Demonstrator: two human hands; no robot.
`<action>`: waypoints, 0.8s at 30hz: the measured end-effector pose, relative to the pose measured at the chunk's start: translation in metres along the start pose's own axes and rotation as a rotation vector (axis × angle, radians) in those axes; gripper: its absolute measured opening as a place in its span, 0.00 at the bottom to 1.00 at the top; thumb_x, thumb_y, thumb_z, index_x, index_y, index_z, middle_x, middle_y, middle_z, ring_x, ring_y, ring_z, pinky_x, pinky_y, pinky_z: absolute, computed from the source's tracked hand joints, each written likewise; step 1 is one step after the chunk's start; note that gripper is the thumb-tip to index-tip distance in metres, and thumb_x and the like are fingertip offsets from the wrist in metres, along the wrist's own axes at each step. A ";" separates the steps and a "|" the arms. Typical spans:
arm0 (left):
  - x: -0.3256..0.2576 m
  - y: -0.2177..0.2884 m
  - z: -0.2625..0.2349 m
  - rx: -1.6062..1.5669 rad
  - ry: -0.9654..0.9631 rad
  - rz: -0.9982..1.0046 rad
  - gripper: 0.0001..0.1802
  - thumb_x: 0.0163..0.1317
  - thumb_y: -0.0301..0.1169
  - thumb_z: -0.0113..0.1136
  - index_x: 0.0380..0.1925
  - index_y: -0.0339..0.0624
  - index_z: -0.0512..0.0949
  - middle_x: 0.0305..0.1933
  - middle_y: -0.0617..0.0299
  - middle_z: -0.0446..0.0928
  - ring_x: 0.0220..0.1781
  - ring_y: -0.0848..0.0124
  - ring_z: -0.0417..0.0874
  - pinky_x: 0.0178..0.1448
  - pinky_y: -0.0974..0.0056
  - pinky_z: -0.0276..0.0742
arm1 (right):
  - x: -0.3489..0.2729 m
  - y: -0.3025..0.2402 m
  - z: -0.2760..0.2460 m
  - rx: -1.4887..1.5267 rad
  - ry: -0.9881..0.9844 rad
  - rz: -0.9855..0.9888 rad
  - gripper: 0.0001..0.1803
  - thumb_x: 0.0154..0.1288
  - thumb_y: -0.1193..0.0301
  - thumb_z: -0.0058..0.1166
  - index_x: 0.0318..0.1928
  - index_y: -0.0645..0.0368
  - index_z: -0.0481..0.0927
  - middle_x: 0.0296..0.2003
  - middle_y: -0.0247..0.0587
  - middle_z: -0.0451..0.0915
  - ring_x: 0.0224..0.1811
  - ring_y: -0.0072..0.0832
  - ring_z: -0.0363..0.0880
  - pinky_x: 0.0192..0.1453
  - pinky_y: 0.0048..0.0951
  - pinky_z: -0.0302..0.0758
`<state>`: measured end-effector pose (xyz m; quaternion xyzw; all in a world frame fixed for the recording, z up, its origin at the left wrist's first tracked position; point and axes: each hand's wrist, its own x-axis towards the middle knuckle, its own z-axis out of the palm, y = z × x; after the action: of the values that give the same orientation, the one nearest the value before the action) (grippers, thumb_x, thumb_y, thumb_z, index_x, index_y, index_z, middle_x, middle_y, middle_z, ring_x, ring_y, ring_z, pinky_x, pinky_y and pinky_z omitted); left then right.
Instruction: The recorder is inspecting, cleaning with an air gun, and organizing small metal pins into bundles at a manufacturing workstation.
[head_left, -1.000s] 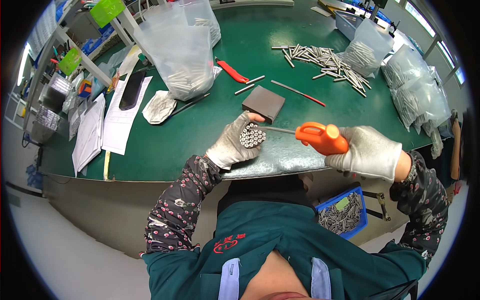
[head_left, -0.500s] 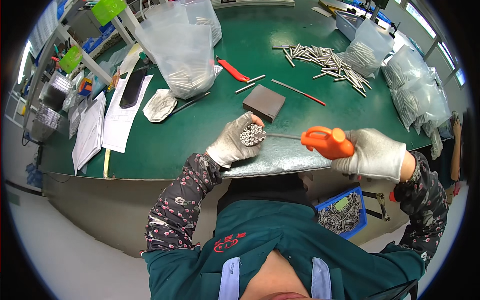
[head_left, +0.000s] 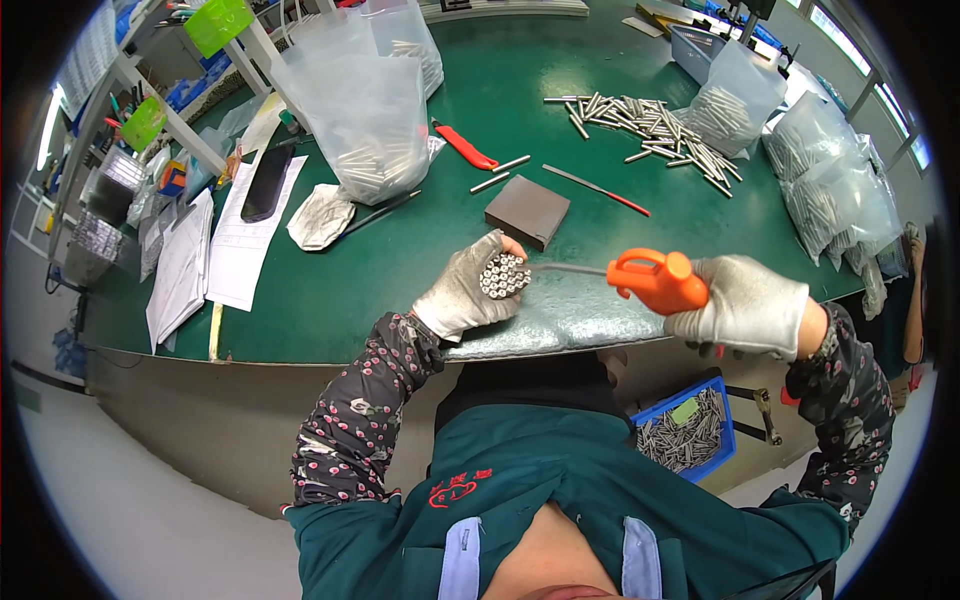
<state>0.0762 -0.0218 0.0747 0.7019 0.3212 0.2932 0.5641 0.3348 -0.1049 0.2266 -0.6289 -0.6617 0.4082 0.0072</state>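
Note:
My gloved left hand (head_left: 458,294) is wrapped around a bundle of metal pins (head_left: 504,276), whose round ends with small holes face up. It holds the bundle just above the front of the green table. In my gloved right hand (head_left: 745,308) is an orange air blow gun (head_left: 660,281). Its long thin nozzle (head_left: 568,268) points left, the tip at the upper right edge of the pin ends. Whether the tip touches them I cannot tell. Beyond the bundle lies a brown-grey block (head_left: 528,210).
Loose pins (head_left: 655,130) are spread at the back right, near bags of pins (head_left: 828,170). A large clear bag (head_left: 365,120) stands back left. A red-handled knife (head_left: 465,145), a thin file (head_left: 600,190) and a phone (head_left: 267,183) lie about. Below is a blue crate (head_left: 685,430).
The nozzle tip has shifted slightly up across the pin ends, toward their upper right edge. The left hand and bundle have moved barely; the right hand keeps its grip.

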 end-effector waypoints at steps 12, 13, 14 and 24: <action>0.002 -0.002 -0.001 0.042 0.012 0.037 0.24 0.40 0.19 0.64 0.40 0.40 0.68 0.34 0.68 0.70 0.36 0.80 0.72 0.43 0.75 0.71 | -0.008 -0.009 -0.009 -0.013 -0.013 0.138 0.21 0.52 0.59 0.55 0.38 0.66 0.76 0.17 0.37 0.76 0.17 0.23 0.77 0.24 0.25 0.73; 0.002 -0.002 -0.001 0.040 0.009 0.036 0.24 0.40 0.19 0.64 0.40 0.40 0.68 0.34 0.68 0.70 0.36 0.80 0.72 0.43 0.75 0.71 | -0.009 -0.005 -0.009 -0.016 -0.011 0.102 0.21 0.52 0.59 0.55 0.38 0.66 0.76 0.17 0.37 0.76 0.17 0.23 0.77 0.24 0.25 0.73; 0.002 -0.001 -0.001 0.059 0.011 0.038 0.24 0.40 0.20 0.64 0.40 0.40 0.68 0.34 0.68 0.70 0.36 0.80 0.72 0.43 0.75 0.71 | -0.009 -0.002 -0.009 -0.020 -0.010 0.064 0.21 0.52 0.60 0.55 0.38 0.66 0.76 0.16 0.37 0.76 0.17 0.23 0.77 0.23 0.25 0.73; 0.000 -0.005 0.000 0.061 0.060 0.089 0.29 0.39 0.19 0.64 0.45 0.40 0.66 0.37 0.67 0.69 0.39 0.80 0.71 0.45 0.74 0.70 | 0.005 -0.014 -0.006 -0.015 -0.002 0.073 0.21 0.51 0.60 0.55 0.38 0.66 0.77 0.17 0.39 0.77 0.16 0.26 0.76 0.24 0.27 0.73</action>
<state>0.0755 -0.0208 0.0701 0.7232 0.3152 0.3291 0.5189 0.3254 -0.0956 0.2360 -0.6523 -0.6412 0.4040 -0.0130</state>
